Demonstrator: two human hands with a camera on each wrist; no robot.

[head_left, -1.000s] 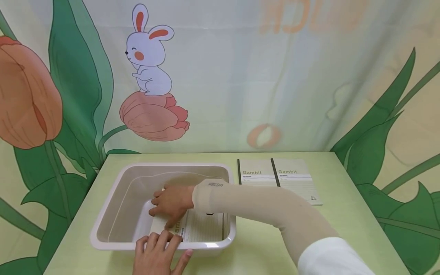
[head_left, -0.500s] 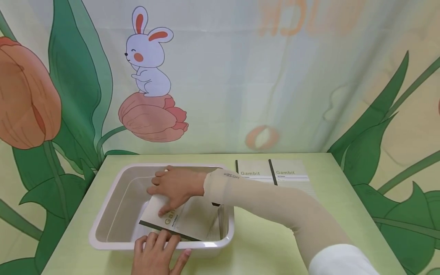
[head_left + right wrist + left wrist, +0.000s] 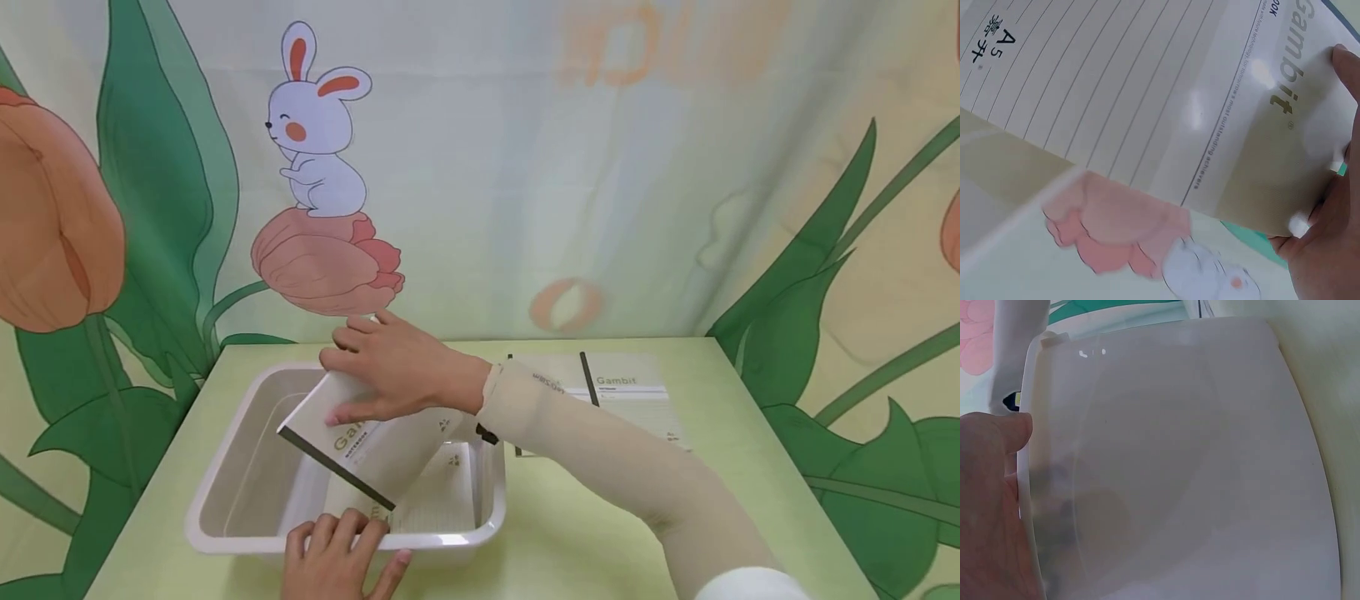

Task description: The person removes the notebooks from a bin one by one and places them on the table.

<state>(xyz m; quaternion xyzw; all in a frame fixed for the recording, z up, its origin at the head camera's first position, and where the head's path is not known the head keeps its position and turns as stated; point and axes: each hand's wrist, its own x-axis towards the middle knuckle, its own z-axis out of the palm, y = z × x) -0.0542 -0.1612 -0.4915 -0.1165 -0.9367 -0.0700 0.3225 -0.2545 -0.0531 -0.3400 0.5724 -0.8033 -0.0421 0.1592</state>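
Note:
My right hand (image 3: 408,367) holds a Gambit notebook (image 3: 408,446) by its upper end, tilted above the plastic basin (image 3: 240,546). The thumb lies on its pale cover, and other fingers are at the far edge. In the right wrist view, the lined cover (image 3: 1116,94) of this notebook shows "A5" and sits close to my right hand (image 3: 1335,237). Another notebook (image 3: 438,500) lies in the basin below, partly covered. My left hand (image 3: 330,550) grips the basin's near rim, fingers inside and thumb outside. From the left wrist, the basin's wall (image 3: 1197,444) hides most of what it contains.
Two more Gambit notebooks lie on the green table (image 3: 585,517) right of the basin; the right one (image 3: 637,408) is plainer to see, while the sleeved right arm partly covers the other. Behind the table hangs a curtain (image 3: 465,208) printed with a rabbit and tulips.
The right hand has lifted the notebook from inside the basin, up and toward the back, uncovering the one beneath. The left hand has stayed on the near rim.

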